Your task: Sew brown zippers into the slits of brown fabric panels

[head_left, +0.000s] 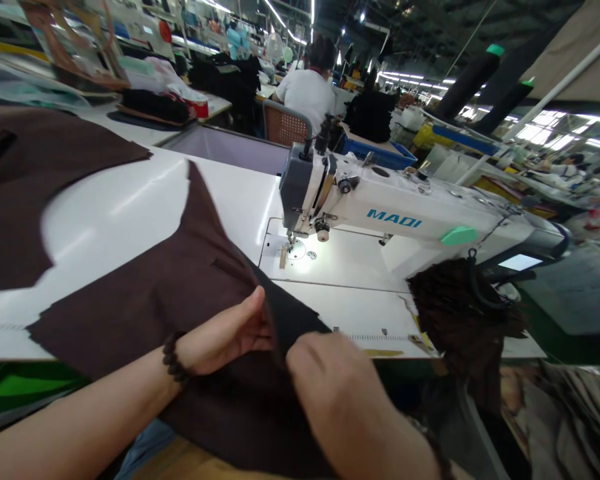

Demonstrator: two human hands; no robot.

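A dark brown fabric piece (145, 300) spreads over the front of the white table and hangs down over its edge. My left hand (230, 333), with a beaded bracelet at the wrist, grips the fabric's folded edge, thumb on top and the other fingers partly hidden behind it. Just to the right, my right hand (330, 373) is closed on the same edge, where the darker underside shows. Beyond both hands stands a white sewing machine (395, 213); its needle area (293, 247) is lit, and no fabric lies under it.
Another brown piece (25, 200) lies on the table (115, 207) at the left. Bunched dark fabric (460, 313) hangs at the right below the machine head. Farther back, a person in a white shirt (307, 93) sits on a chair (285, 125) near a blue crate (375, 152).
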